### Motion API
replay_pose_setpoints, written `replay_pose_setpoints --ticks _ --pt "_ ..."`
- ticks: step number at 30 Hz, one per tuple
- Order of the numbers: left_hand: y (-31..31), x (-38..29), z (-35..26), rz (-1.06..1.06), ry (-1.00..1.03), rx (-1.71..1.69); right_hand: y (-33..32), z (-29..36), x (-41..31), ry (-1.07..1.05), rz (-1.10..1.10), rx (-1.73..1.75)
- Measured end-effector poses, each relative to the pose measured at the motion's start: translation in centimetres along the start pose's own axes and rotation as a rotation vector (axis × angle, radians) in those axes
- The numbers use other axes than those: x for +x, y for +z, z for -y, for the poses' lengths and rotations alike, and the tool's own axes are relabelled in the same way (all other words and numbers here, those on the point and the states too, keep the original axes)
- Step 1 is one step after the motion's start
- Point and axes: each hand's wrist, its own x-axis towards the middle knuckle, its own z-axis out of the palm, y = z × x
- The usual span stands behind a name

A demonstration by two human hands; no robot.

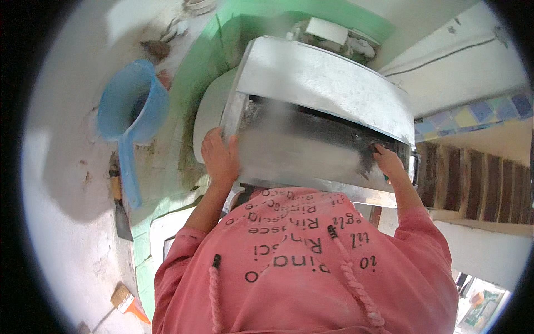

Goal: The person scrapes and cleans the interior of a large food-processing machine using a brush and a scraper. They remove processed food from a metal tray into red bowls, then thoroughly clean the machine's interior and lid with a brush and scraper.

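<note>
In front of me stands a metal-cased machine with a wide dark opening across its front. A pale, dusty panel fills the lower part of that opening, its outline blurred by haze. My left hand grips the case's left side edge, thumb towards the opening. At the right end, my right hand is curled, its index finger stretched towards the dark interior. A green and orange end of a small tool shows under the right palm; the rest is hidden.
On the pale ledge to the left lie a blue plastic dipper, a putty knife and a paintbrush with an orange handle. Behind the machine sits a white block. Brown slatted steps are at the right.
</note>
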Motion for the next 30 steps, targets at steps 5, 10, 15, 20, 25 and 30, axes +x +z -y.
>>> replay_pose_setpoints --ticks 5,10,15,20,25,30 --pt "0.2 0.3 -0.3 -0.037 0.039 0.026 0.0 6.3 3.4 0.073 0.178 -0.162" --pt "0.4 0.0 0.5 -0.052 0.023 0.009 -2.3 25.7 1.6 -0.241 0.191 -0.239" --pt "0.8 0.5 -0.5 -0.038 0.023 0.031 1.2 30.4 3.5 -0.534 0.139 -0.147" --pt "0.3 0.1 0.0 -0.075 0.047 0.044 -2.9 26.1 0.6 -0.848 0.053 -0.221" --pt "0.2 0.3 -0.5 -0.049 0.019 0.011 -7.8 29.2 1.3 -1.097 0.019 -0.541" --pt "0.0 0.2 -0.4 -0.064 0.014 -0.020 -9.0 32.0 2.1 -1.085 0.078 -0.548"
